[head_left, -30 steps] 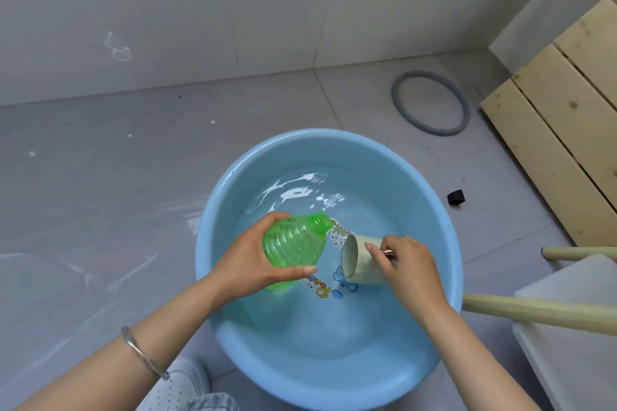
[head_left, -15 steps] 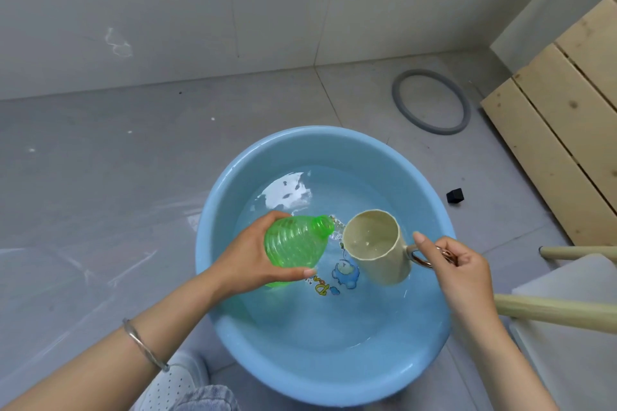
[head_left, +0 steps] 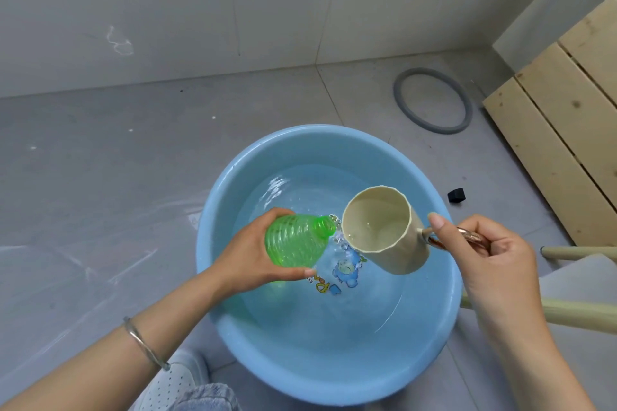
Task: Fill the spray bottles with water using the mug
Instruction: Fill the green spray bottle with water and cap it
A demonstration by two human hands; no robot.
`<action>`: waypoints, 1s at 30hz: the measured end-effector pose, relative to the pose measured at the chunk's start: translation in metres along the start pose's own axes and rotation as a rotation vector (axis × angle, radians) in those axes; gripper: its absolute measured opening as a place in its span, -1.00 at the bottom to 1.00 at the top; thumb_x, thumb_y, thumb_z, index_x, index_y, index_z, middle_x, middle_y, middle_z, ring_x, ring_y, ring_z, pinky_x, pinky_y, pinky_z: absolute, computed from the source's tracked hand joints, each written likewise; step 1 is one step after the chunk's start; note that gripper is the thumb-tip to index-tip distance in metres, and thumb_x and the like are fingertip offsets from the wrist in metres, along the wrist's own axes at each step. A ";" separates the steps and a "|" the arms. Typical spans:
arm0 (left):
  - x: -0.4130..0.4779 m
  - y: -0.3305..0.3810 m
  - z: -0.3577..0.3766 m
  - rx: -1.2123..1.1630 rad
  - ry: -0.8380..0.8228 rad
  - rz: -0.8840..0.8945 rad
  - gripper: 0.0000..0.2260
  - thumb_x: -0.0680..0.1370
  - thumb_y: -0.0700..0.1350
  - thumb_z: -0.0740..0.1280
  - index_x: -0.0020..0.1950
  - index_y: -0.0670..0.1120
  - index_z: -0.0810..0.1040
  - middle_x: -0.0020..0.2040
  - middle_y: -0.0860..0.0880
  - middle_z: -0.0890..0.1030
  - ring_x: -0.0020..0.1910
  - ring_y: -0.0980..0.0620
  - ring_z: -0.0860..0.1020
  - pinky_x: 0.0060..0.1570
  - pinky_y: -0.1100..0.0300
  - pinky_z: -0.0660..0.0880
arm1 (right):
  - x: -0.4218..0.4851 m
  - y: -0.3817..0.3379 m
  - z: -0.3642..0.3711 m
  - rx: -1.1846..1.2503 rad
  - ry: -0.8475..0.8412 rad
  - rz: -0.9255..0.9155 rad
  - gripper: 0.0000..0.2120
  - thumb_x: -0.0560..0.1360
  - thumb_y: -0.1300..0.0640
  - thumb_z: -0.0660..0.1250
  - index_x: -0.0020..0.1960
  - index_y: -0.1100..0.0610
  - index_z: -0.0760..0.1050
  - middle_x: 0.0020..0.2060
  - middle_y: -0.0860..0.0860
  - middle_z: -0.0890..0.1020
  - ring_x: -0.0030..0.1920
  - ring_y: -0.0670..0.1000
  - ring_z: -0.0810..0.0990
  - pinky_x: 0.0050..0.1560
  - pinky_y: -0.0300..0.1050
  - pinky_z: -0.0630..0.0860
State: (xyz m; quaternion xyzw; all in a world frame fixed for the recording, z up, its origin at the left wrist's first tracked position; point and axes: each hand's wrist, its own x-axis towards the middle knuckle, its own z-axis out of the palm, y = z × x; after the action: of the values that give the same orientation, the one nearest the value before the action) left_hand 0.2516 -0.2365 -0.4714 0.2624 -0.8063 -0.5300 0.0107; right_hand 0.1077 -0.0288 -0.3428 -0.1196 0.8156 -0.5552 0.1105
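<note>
Green ribbed translucent plastic bottle (head_left: 295,240), uncapped, tilted, neck pointing right, held over water in round light-blue plastic basin (head_left: 213,210); left-hand grip (head_left: 247,260) wrapped round bottle body. Beige cylindrical mug (head_left: 384,230) tipped, rim just beside bottle neck; right-hand grip (head_left: 494,264) curled on its metallic handle. Grey rubber ring (head_left: 400,103), small black cube (head_left: 456,195) on floor beyond basin

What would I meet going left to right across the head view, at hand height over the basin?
In order: left hand → green bottle that it grips → mug, tipped toward the bottle's mouth → right hand holding the mug's handle.
</note>
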 end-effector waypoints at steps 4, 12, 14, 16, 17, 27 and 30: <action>0.000 -0.001 0.001 -0.005 -0.002 0.000 -0.28 0.12 0.29 0.60 0.20 0.25 0.40 0.11 0.35 0.52 0.13 0.41 0.45 0.06 0.53 0.32 | -0.002 -0.008 0.004 -0.082 -0.028 -0.082 -0.63 0.38 0.13 0.49 -0.37 0.35 0.42 -0.50 0.19 0.47 -0.46 -0.11 0.33 -0.47 -0.35 0.21; 0.002 -0.003 0.002 -0.007 -0.015 0.011 -0.23 0.08 0.38 0.53 0.23 0.22 0.42 0.16 0.33 0.53 0.19 0.32 0.48 0.21 0.33 0.39 | -0.004 -0.020 0.009 -0.168 -0.045 -0.187 -0.65 0.39 0.20 0.48 -0.37 0.39 0.40 -0.46 0.18 0.44 -0.47 -0.12 0.34 -0.44 -0.41 0.24; 0.002 -0.005 0.002 -0.003 -0.016 0.009 -0.21 0.08 0.38 0.53 0.25 0.22 0.41 0.18 0.31 0.52 0.21 0.29 0.48 0.26 0.28 0.39 | -0.004 -0.022 0.009 -0.184 -0.044 -0.193 -0.66 0.39 0.19 0.48 -0.38 0.36 0.41 -0.45 0.16 0.46 -0.45 -0.11 0.36 -0.42 -0.42 0.26; 0.002 -0.006 0.002 -0.002 -0.016 0.008 -0.21 0.08 0.38 0.53 0.25 0.23 0.40 0.20 0.30 0.52 0.23 0.27 0.47 0.28 0.24 0.40 | -0.004 -0.023 0.009 -0.206 -0.039 -0.206 -0.66 0.38 0.17 0.48 -0.39 0.32 0.41 -0.44 0.14 0.47 -0.44 -0.11 0.37 -0.41 -0.41 0.27; 0.002 -0.006 0.002 -0.003 -0.016 0.009 -0.21 0.08 0.38 0.53 0.25 0.23 0.40 0.20 0.30 0.52 0.23 0.27 0.47 0.28 0.23 0.40 | -0.004 -0.023 0.009 -0.218 -0.036 -0.215 -0.66 0.38 0.16 0.48 -0.40 0.30 0.41 -0.44 0.12 0.47 -0.43 -0.09 0.38 -0.40 -0.41 0.27; 0.002 -0.004 0.002 0.000 -0.012 0.002 -0.24 0.06 0.42 0.50 0.19 0.29 0.38 0.16 0.34 0.51 0.19 0.29 0.48 0.24 0.29 0.40 | -0.005 -0.029 0.007 -0.323 -0.005 -0.338 -0.68 0.37 0.15 0.50 -0.42 0.16 0.40 -0.37 0.05 0.48 -0.34 -0.02 0.44 -0.30 -0.45 0.32; 0.002 -0.006 0.002 0.001 -0.010 0.007 -0.22 0.07 0.42 0.51 0.23 0.26 0.39 0.18 0.34 0.51 0.21 0.30 0.47 0.26 0.28 0.39 | -0.005 -0.030 0.008 -0.352 -0.009 -0.392 -0.66 0.37 0.06 0.50 -0.41 0.13 0.40 -0.35 0.03 0.48 -0.33 0.02 0.44 -0.28 -0.29 0.37</action>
State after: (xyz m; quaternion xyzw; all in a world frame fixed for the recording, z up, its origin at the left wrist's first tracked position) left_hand 0.2512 -0.2372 -0.4782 0.2571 -0.8076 -0.5307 0.0085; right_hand 0.1167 -0.0450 -0.3170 -0.2951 0.8603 -0.4152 -0.0179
